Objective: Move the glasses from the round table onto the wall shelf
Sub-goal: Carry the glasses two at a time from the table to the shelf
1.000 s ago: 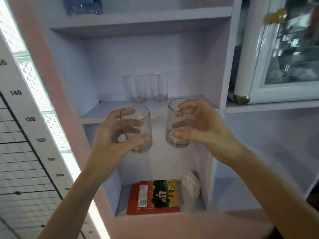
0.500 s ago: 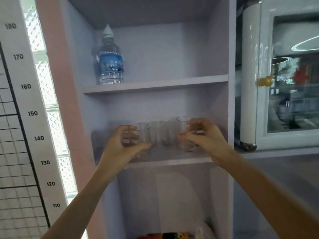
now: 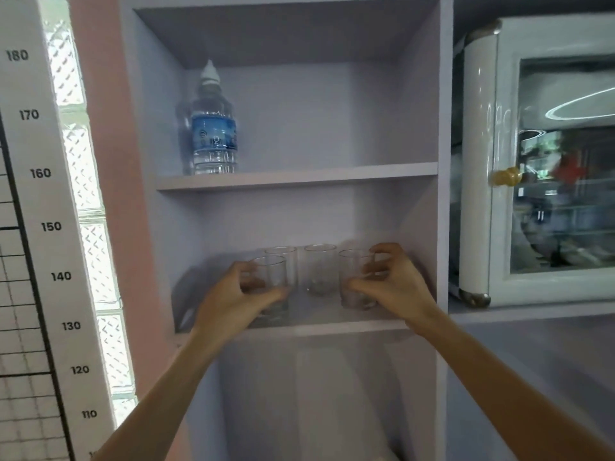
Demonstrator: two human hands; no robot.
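- Wall shelf (image 3: pixel 332 322): a tall open unit with pale boards. The middle board is the one being loaded. Its front lip lies just below both wrists, and the upper board (image 3: pixel 296 177) sits well above the rims, so headroom is ample.
- Glass-door cabinet (image 3: pixel 545 161): stands to the right, beyond the shelf's side panel, and is not involved in the move.
- Height chart (image 3: pixel 40 227): hangs on the left wall, well apart from the shelf.
- Water bottle (image 3: pixel 214 128): stands upright on the upper board at the left, clear of the work.
- Left hand (image 3: pixel 233 302): fingers are wrapped round the left glass (image 3: pixel 271 277), with the thumb across its front. The glass is upright and near the front lip; its base appears to be on the board, though contact cannot be confirmed.
- Right hand (image 3: pixel 396 287): fingers pinch the right glass (image 3: pixel 354 277) from its right side, thumb low and forefinger near the rim. The glass is upright, set a little deeper, close to the right side panel.
- Two rear glasses (image 3: pixel 317 271): stand upright at the back, between and behind the held pair, the left one just behind the left glass.
- Judgement: release is turned on a straight backward pull of each hand; little room is left inward, more toward the front lip and the bare left end of the board.
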